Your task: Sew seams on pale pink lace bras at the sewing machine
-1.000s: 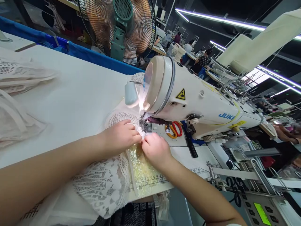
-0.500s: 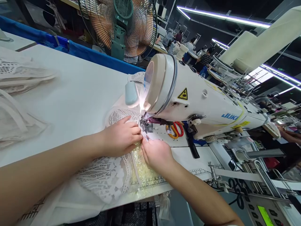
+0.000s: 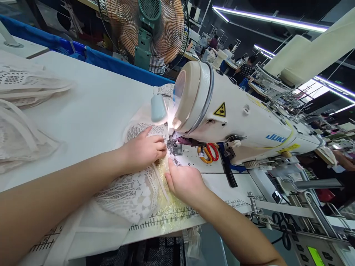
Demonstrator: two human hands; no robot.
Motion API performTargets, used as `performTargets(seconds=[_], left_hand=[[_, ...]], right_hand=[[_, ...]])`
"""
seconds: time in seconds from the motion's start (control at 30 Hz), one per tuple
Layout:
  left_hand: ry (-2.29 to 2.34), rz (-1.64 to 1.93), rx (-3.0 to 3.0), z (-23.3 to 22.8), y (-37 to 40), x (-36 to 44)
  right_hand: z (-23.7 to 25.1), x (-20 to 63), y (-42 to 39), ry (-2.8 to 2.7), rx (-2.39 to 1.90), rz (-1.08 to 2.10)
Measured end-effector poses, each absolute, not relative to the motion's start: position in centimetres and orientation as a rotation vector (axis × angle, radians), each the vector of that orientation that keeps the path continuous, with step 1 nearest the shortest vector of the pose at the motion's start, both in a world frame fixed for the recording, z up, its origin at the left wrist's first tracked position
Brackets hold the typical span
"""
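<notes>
White lace fabric (image 3: 130,192) lies under the needle area of the sewing machine (image 3: 244,111), spreading toward the table's front edge. My left hand (image 3: 145,149) rests on it just left of the presser foot (image 3: 171,145), its fingers curled down on the lace edge. On the other side, my right hand (image 3: 187,183) is close to the foot, a fingertip near a small metal piece (image 3: 175,160); two of its digits stand apart, the rest are hidden. A narrow pale strip (image 3: 161,183) runs between the hands over a yellowish shiny patch (image 3: 169,203).
Red and orange scissor handles (image 3: 209,153) and a black-handled tool (image 3: 229,175) lie beside the machine. More lace pieces (image 3: 27,136) are at the left. A fan (image 3: 148,33) stands behind the table; people work in the background.
My right hand's digits have parted from the fabric edge and sit slightly lower. My left fingers have shifted slightly up and away from the right hand. The view has shifted a little.
</notes>
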State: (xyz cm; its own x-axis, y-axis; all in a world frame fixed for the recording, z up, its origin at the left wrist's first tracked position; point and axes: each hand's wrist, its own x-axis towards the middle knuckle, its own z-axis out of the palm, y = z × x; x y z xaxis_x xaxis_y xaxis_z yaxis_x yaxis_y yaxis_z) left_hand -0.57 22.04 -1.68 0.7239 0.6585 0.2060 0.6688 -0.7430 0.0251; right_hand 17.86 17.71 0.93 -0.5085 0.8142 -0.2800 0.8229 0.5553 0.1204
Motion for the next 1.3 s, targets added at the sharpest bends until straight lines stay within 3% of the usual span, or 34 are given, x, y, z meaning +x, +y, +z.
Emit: performTargets(seconds=[0.37, 0.53, 0.63, 0.77, 0.83, 0.93, 1.07, 1.17, 1.3], left_hand=[[-1.313, -0.144, -2.778, -1.8, 23.1, -0.8], [-1.252, -0.355, -2.634, -1.2, 22.4, -0.8], [-1.129, -0.470, -2.831, -0.2, 21.1, -0.3], [-0.979, -0.251, -3.263, 0.9, 19.6, 0.7], [-1.084, -0.290, -3.364, 1.1, 19.5, 1.0], [-1.456, -0.744, -3.390, 1.2, 20.1, 0.9], [-2.030, -1.210, -3.073, 0.8, 20.8, 0.5], [-2.112, -1.107, -2.847, 0.3, 20.8, 0.5], [-2.050, -0.892, -2.730, -0.4, 20.6, 0.8]], right_hand=[[0.5, 18.2, 17.6, 2.501, 1.387, -0.042], [0.8, 19.3, 17.0, 2.633, 1.459, -0.204], [0.2, 20.0, 15.9, 2.749, 1.492, -0.349], [-1.7, 20.3, 14.8, 2.968, 1.565, -0.377], [-2.2, 20.3, 14.8, 3.072, 1.684, -0.292], [-2.2, 20.5, 14.6, 3.170, 1.996, -0.229], [-1.6, 19.5, 13.3, 3.116, 1.891, -0.717], [-1.7, 18.0, 12.7, 3.033, 1.709, -0.856], [-1.7, 17.2, 13.3, 2.933, 1.940, -0.737]])
